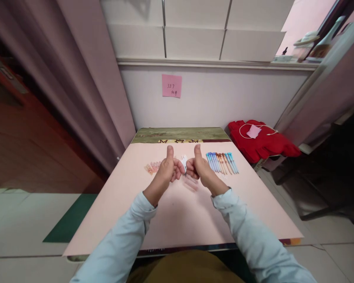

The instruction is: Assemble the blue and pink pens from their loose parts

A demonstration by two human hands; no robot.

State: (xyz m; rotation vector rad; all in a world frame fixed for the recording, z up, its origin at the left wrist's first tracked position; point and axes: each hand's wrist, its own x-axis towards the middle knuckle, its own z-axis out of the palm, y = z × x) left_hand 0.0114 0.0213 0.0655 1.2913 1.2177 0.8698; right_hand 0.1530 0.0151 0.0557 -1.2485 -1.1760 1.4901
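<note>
My left hand [168, 169] and my right hand [200, 168] are held side by side above the pink table top [177, 212], each a closed fist with the thumb pointing up. Neither holds anything. A row of several blue and orange pens [222, 162] lies just right of my right hand. Small pink and orange pieces [152, 167] lie left of my left hand. Small white parts [184, 160] show between the two fists, and clear pen parts [191, 184] lie under them.
A pink sticky note [171, 85] hangs on the wall behind the table. A red cloth with a white cord [261, 140] lies on a seat to the right. Curtains hang at the left, and a green mat [72, 220] lies on the floor.
</note>
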